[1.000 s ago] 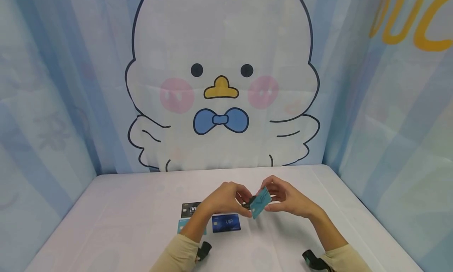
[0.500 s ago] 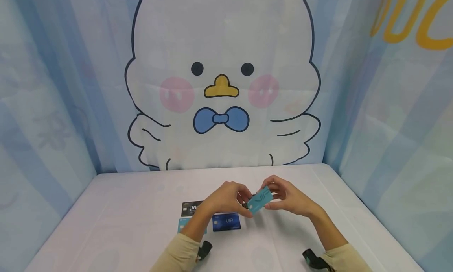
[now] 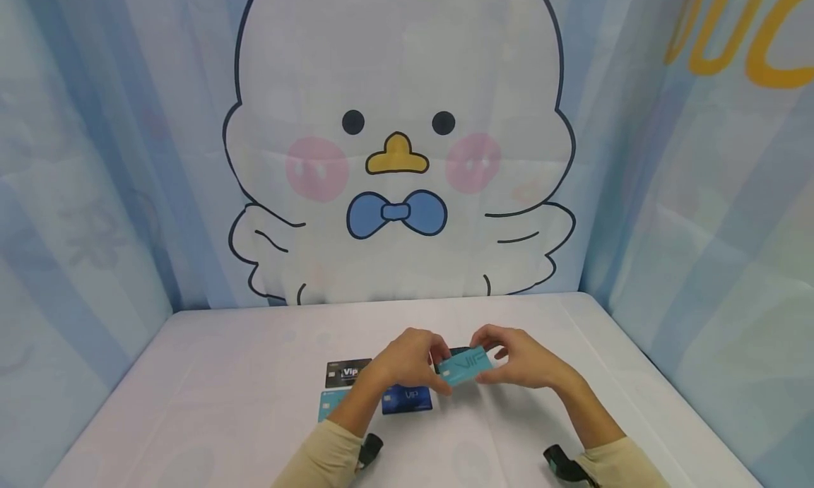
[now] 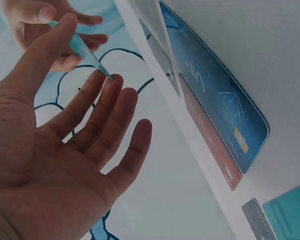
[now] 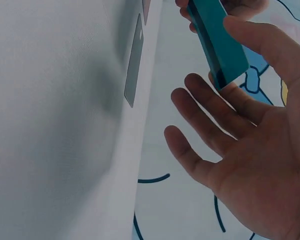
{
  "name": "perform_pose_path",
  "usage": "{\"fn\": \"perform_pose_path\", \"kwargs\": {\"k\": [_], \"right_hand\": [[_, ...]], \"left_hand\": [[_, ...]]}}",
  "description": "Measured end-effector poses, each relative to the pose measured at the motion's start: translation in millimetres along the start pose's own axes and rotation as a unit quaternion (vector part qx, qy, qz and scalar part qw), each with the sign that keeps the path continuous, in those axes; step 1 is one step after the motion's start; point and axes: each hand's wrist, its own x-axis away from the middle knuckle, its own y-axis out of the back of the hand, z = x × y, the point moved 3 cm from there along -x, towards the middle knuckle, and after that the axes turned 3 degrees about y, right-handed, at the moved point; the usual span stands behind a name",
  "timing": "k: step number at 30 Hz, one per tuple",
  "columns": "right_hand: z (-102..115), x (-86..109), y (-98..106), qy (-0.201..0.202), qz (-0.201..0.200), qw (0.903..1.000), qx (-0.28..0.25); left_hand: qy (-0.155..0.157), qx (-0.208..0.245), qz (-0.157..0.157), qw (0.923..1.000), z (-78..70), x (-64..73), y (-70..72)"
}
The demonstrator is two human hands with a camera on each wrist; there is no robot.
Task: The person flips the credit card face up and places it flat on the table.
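A teal VIP card (image 3: 466, 366) is held up over the table between both hands, its lettered face toward the head camera. My left hand (image 3: 410, 357) pinches its left end between thumb and fingertips; in the left wrist view the teal card (image 4: 82, 49) shows nearly edge-on. My right hand (image 3: 518, 359) pinches the right end. The right wrist view shows the card's back (image 5: 222, 45), with a dark stripe along one edge. Beyond it, a dark card (image 3: 459, 350) on the table is mostly hidden.
On the white table (image 3: 242, 403), left of the raised card, lie a black VIP card (image 3: 346, 373), a second teal card (image 3: 331, 405) and a blue VIP card (image 3: 408, 400). A red card (image 4: 212, 132) appears beside the blue one. Printed curtains (image 3: 699, 262) surround the table.
The teal card has turned from a steep slant to nearly level, its lettering now fully facing the head camera. My right hand has lowered slightly; the left hand stays about where it was.
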Motion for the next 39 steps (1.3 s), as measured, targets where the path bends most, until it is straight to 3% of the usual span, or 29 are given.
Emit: {"fn": "perform_pose_path", "kwargs": {"k": [9, 21, 30, 39], "right_hand": [[3, -1.9, -4, -0.009, 0.019, 0.9971, 0.073], [-1, -4.0, -15, -0.014, 0.055, 0.9945, 0.088], [-2, -3.6, -20, -0.009, 0.057, 0.9925, 0.108], [-4, -3.2, -25, -0.038, 0.064, 0.9904, 0.117]], "left_hand": [[0.025, -0.052, -0.001, 0.9984, -3.5, -1.0, -6.2], [0.036, -0.113, 0.002, 0.9929, -7.6, -0.4, -18.8], [0.044, -0.137, 0.002, 0.9896, -9.6, 0.2, -24.2], [0.046, -0.141, 0.005, 0.9889, -10.9, 1.6, -27.3]]}}
